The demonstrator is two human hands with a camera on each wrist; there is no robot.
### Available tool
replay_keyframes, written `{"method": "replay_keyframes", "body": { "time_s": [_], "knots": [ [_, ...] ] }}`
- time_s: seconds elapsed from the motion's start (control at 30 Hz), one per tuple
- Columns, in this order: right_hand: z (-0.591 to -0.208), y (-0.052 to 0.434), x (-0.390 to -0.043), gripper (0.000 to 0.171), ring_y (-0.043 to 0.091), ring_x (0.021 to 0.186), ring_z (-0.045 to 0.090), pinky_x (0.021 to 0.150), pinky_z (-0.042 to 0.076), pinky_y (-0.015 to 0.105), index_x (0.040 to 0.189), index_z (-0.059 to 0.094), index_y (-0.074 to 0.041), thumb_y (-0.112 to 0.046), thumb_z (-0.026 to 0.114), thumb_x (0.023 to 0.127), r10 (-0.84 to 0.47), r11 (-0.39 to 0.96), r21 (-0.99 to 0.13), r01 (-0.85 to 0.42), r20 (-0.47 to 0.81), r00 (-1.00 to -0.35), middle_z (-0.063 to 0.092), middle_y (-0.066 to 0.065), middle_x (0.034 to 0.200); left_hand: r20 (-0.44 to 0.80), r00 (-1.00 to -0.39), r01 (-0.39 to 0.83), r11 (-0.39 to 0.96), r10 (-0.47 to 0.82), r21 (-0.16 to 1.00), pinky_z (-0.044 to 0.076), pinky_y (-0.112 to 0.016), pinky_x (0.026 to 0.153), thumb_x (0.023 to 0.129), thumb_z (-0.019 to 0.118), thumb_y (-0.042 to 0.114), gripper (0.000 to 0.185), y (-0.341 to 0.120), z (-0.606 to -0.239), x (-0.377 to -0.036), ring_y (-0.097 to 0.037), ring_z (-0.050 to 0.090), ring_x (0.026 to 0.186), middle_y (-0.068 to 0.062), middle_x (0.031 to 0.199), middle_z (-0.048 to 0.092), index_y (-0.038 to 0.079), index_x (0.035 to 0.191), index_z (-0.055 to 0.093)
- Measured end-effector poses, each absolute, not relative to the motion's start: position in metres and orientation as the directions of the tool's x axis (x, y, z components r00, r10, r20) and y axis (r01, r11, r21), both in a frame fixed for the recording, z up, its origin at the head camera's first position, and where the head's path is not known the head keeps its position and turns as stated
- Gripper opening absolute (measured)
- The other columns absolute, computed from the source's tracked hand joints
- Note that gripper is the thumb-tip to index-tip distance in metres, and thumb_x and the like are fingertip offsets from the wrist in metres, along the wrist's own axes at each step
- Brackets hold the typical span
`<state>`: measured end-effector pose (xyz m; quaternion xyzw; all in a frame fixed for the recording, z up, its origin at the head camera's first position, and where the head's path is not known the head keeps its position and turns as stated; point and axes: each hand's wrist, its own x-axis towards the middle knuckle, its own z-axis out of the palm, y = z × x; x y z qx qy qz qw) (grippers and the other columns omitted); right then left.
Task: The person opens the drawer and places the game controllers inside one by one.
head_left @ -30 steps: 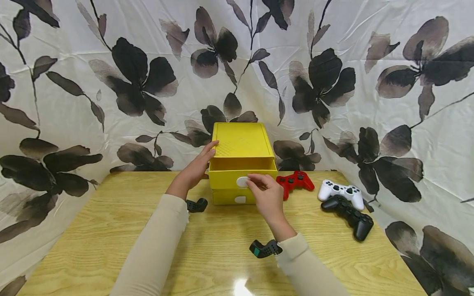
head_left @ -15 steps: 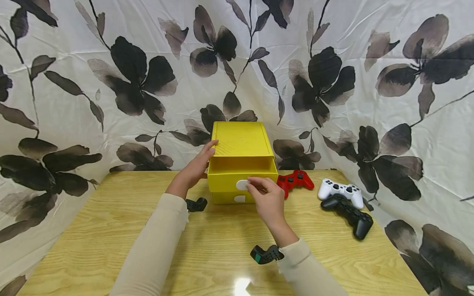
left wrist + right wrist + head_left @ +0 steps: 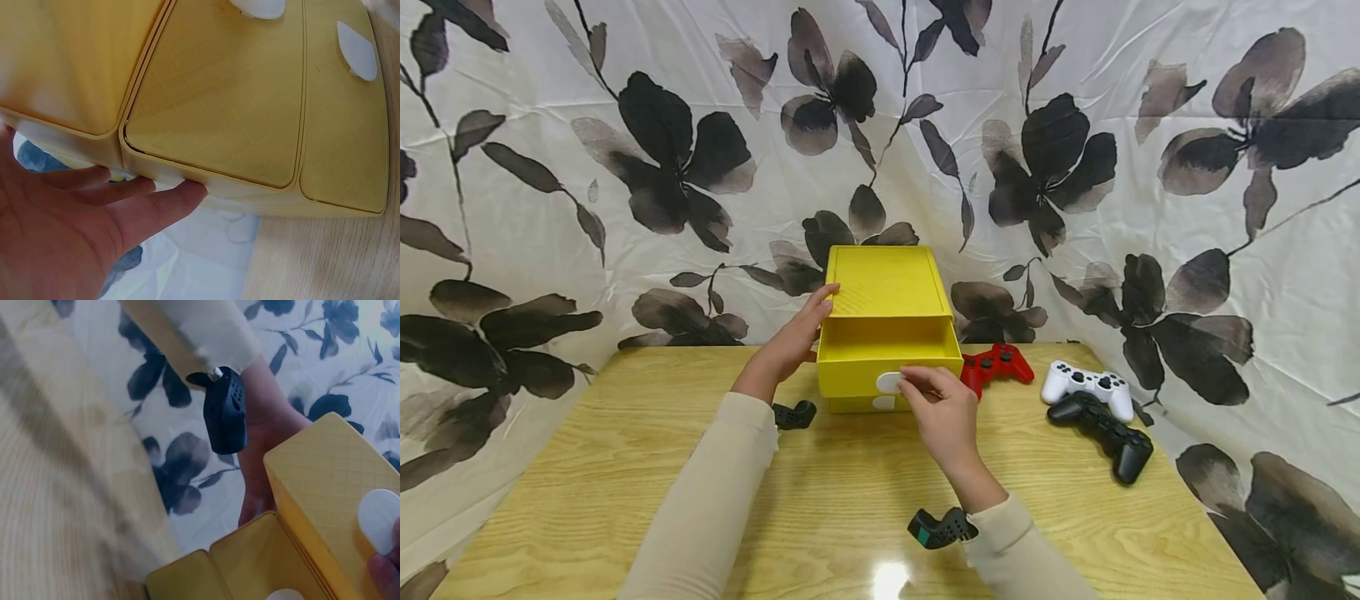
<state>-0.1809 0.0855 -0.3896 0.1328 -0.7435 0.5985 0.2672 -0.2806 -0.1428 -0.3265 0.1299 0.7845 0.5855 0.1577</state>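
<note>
Drawer (image 3: 887, 358) of the yellow box (image 3: 883, 287) stands partly out, at mid-tabletop (image 3: 625, 467). My right hand (image 3: 943, 412) pinches its white knob (image 3: 889, 382); my left hand (image 3: 790, 346) lies flat-fingered against the box's side. Drawer appears empty; three controllers (image 3: 1093, 408) lie untouched nearby.

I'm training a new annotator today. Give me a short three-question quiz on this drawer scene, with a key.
1. True or false: the top drawer of the yellow drawer box is partly pulled out.
2. Which hand pinches the white knob: A left hand, B right hand?
3. Fill in: the game controller nearest the box is ____.

Key: 1 true; 2 B; 3 red.
</note>
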Motion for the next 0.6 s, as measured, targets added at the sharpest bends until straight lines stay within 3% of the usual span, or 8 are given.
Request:
{"method": "replay_keyframes", "body": {
  "time_s": [0.3,0.6],
  "knots": [
    [-0.388,0.086,-0.174,0.015,0.015,0.085,0.070,0.076,0.058,0.023,0.098,0.077,-0.012,-0.011,0.076,0.084,0.119,0.214,-0.844,-0.492,0.523,-0.844,0.071,0.004,0.097,-0.093,-0.919,0.018,0.275,0.383,0.961,0.031,-0.068,0.107,0.105,0.026,0.049,0.052,-0.143,-0.327,-0.282,-0.046,0.012,0.147,-0.004,0.164,-0.001,0.040,0.153,0.008],
    [-0.392,0.090,-0.172,0.014,0.017,0.085,0.070,0.075,0.058,0.022,0.099,0.076,-0.010,-0.008,0.074,0.085,0.095,0.215,-0.824,-0.524,0.551,-0.829,0.071,0.006,0.096,-0.055,-0.928,0.056,0.284,0.368,0.957,0.034,-0.068,0.104,0.101,0.025,0.060,0.051,-0.144,-0.350,-0.299,-0.046,0.015,0.147,0.000,0.164,0.000,0.048,0.149,0.012]
  ]
}}
